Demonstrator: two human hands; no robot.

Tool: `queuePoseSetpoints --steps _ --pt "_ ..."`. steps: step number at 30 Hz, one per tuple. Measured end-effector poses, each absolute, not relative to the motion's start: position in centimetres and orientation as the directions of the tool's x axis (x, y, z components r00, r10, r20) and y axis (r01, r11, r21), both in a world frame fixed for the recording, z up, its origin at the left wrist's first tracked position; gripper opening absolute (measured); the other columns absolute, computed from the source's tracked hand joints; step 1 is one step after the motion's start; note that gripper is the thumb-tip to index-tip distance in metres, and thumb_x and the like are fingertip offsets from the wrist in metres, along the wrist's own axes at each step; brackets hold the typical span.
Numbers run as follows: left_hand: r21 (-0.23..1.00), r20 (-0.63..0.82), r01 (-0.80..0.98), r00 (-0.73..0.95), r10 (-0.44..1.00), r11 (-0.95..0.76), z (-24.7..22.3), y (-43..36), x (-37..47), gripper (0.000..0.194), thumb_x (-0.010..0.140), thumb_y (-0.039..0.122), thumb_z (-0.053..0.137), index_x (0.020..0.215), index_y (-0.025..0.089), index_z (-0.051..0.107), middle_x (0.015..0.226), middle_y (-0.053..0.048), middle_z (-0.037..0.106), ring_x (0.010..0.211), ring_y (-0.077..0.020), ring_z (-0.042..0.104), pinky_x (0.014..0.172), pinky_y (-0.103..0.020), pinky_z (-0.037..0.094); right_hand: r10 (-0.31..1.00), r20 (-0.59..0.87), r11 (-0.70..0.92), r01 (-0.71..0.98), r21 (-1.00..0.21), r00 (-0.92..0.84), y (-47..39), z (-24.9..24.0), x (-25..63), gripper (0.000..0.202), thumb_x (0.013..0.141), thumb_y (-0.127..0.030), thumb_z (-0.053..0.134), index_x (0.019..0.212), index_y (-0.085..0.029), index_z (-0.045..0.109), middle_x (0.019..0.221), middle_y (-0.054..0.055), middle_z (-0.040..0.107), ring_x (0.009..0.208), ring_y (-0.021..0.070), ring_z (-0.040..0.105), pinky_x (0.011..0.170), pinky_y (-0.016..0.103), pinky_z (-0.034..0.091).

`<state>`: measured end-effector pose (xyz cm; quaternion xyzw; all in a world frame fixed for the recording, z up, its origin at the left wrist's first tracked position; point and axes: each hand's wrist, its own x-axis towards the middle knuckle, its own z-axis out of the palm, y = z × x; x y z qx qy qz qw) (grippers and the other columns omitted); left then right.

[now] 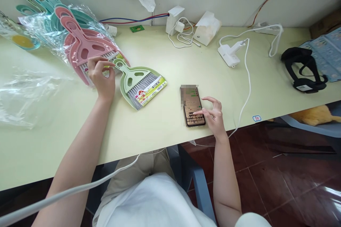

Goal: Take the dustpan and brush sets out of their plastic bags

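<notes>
A light green dustpan with a small brush nested in it (137,83) lies on the table, a printed label across its bristles. My left hand (102,74) pinches the loop end of its handle between thumb and fingertips. To the right lies a smartphone (195,106) with a chat and keyboard lit on its screen, part of it blurred out. My right hand (214,115) is over its right edge, fingers apart, one fingertip at the keyboard. Just behind my left hand is a stack of pink dustpan sets (87,49).
Teal dustpan sets (50,3) in clear plastic lean at the back left, near a loose plastic bag (23,99). Along the wall are a charger with coiled cable (179,26) and a white power adapter (229,55). A black headset (303,71) sits far right.
</notes>
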<state>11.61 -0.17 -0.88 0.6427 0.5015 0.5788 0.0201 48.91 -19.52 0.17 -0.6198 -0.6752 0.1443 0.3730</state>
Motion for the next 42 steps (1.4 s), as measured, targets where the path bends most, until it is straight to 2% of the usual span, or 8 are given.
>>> queuePoseSetpoints --steps 6,12,17,21,24,28,33,42 --pt "0.630 0.704 0.611 -0.187 0.686 -0.480 -0.90 -0.17 11.60 0.026 0.079 -0.003 0.054 0.085 0.018 0.068 0.100 -0.005 0.054 0.100 -0.0165 0.056 0.071 -0.027 0.051 0.944 0.329 0.219 0.754 -0.619 -0.004 -19.64 0.23 48.84 0.031 0.094 -0.040 0.047 0.093 -0.032 0.076 0.132 0.002 0.052 0.131 0.0281 0.041 0.115 0.052 0.027" --pt "0.630 0.698 0.626 -0.198 0.688 -0.460 -0.73 -0.22 11.71 0.029 0.079 -0.005 0.051 0.083 0.018 0.068 0.097 -0.005 0.055 0.099 -0.0156 0.056 0.071 -0.027 0.049 0.948 0.292 0.283 0.767 -0.576 -0.131 -19.47 0.25 48.77 0.027 0.091 -0.045 0.051 0.098 -0.034 0.074 0.139 0.000 0.047 0.137 0.0301 0.034 0.117 0.054 0.022" --pt "0.645 0.681 0.618 -0.200 0.704 -0.449 -0.72 -0.32 11.76 0.027 0.080 -0.002 0.053 0.083 0.019 0.068 0.099 -0.005 0.056 0.099 -0.0165 0.056 0.071 -0.028 0.050 0.958 0.225 0.276 0.774 -0.570 -0.176 -19.34 0.18 48.71 0.025 0.088 -0.049 0.056 0.102 -0.039 0.073 0.143 -0.004 0.044 0.141 0.0315 0.029 0.118 0.057 0.016" --pt "0.656 0.661 0.627 -0.210 0.720 -0.419 -0.69 -0.36 11.78 0.027 0.079 -0.002 0.053 0.083 0.020 0.068 0.099 -0.005 0.057 0.099 -0.0163 0.056 0.071 -0.027 0.051 0.961 0.262 0.243 0.737 -0.630 -0.093 -19.45 0.34 48.66 0.028 0.091 -0.047 0.051 0.095 -0.036 0.076 0.138 -0.003 0.049 0.139 0.0298 0.032 0.117 0.055 0.021" --pt "0.642 0.681 0.624 -0.199 0.704 -0.445 -0.64 -0.36 11.78 0.029 0.078 -0.004 0.051 0.082 0.019 0.068 0.098 -0.005 0.057 0.099 -0.0168 0.056 0.071 -0.028 0.050 0.946 0.321 0.200 0.695 -0.691 0.047 -19.68 0.35 48.80 0.039 0.095 -0.042 0.043 0.079 -0.032 0.077 0.127 0.001 0.056 0.130 0.0275 0.041 0.114 0.053 0.027" --pt "0.630 0.699 0.622 -0.193 0.689 -0.465 -0.58 -0.41 11.79 0.034 0.075 -0.008 0.049 0.081 0.019 0.068 0.095 -0.005 0.056 0.097 -0.0166 0.056 0.069 -0.028 0.049 0.929 0.327 0.131 0.670 -0.731 0.175 -19.85 0.17 49.06 0.050 0.097 -0.040 0.040 0.063 -0.029 0.074 0.115 0.003 0.060 0.120 0.0265 0.047 0.111 0.055 0.029" --pt "0.620 0.704 0.629 -0.183 0.686 -0.468 -0.70 -0.36 11.70 0.032 0.076 -0.007 0.049 0.082 0.018 0.068 0.096 -0.006 0.056 0.097 -0.0172 0.057 0.069 -0.028 0.050 0.935 0.322 0.140 0.676 -0.724 0.151 -19.74 0.10 49.10 0.056 0.099 -0.040 0.035 0.059 -0.028 0.072 0.114 0.002 0.061 0.120 0.0262 0.047 0.109 0.057 0.029" --pt "0.650 0.674 0.628 -0.216 0.706 -0.428 -0.47 -0.49 11.90 0.024 0.077 0.000 0.056 0.081 0.020 0.068 0.098 -0.006 0.057 0.097 -0.0159 0.058 0.068 -0.026 0.053 0.948 0.313 0.185 0.692 -0.698 0.062 -19.77 0.36 49.02 0.053 0.098 -0.046 0.035 0.071 -0.031 0.077 0.122 0.001 0.057 0.124 0.0271 0.046 0.112 0.056 0.028"
